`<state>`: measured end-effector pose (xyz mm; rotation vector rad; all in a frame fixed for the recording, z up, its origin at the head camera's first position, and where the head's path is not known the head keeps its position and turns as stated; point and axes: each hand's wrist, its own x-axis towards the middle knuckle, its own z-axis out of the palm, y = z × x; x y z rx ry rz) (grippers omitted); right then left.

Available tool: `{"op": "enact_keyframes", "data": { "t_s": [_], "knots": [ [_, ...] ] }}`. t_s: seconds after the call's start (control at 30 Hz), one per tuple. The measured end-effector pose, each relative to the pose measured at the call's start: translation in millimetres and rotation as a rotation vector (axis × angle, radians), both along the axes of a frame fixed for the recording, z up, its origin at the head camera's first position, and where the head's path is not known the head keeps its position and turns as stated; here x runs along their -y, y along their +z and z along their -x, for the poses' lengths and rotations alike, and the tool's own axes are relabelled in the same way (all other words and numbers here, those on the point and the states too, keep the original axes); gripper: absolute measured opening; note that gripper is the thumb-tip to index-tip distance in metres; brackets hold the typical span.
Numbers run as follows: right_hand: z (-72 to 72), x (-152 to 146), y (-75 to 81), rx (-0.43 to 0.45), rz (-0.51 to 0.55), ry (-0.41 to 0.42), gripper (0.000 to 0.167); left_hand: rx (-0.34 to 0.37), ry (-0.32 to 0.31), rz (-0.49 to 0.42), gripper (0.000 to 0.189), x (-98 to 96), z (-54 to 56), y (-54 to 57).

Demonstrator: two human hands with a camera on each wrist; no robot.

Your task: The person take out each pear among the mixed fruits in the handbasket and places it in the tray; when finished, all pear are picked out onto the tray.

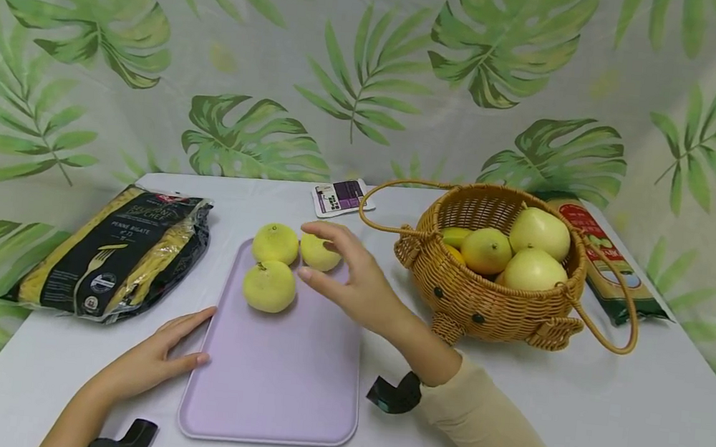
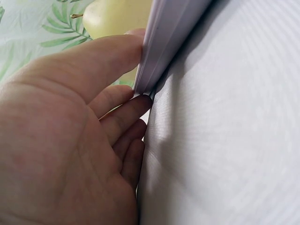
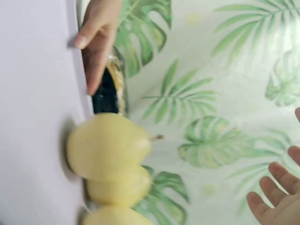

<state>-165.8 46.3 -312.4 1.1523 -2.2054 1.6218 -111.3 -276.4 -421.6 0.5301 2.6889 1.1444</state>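
A lilac tray (image 1: 277, 388) lies on the table and bears three yellow pears at its far end. One pear (image 1: 269, 287) sits in front, another pear (image 1: 275, 243) behind it, and the third pear (image 1: 319, 254) to the right. My right hand (image 1: 359, 281) is over the tray beside the third pear, partly covering it in the head view. In the right wrist view its fingers (image 3: 279, 180) are spread apart with nothing between them. My left hand (image 1: 153, 358) rests against the tray's left edge, thumb and fingertips touching the rim (image 2: 152, 51).
A wicker basket (image 1: 485, 311) with looped handles stands at the right, holding several pears and other yellow fruit. Behind it lies a red and green packet (image 1: 619, 270). A bag of penne (image 1: 116, 250) lies at the left, and a small white-purple packet (image 1: 339, 197) at the back.
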Motion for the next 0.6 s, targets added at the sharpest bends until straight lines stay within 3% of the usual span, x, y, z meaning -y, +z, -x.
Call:
{"op": "enact_keyframes", "data": {
  "t_s": [0.13, 0.33, 0.6],
  "knots": [
    [-9.2, -34, 14.9, -0.197, 0.074, -0.014, 0.046, -0.001, -0.001, -0.003, 0.069, -0.6, -1.1, -0.5],
    [-19.9, -90, 22.9, -0.397, 0.088, -0.18, 0.053, 0.003, 0.002, -0.007, 0.069, -0.5, -0.3, 0.0],
    [-32.5, -148, 34.2, -0.424, 0.032, -0.434, 0.054, 0.01, 0.004, -0.003, 0.069, 1.2, 0.9, -1.9]
  ]
}}
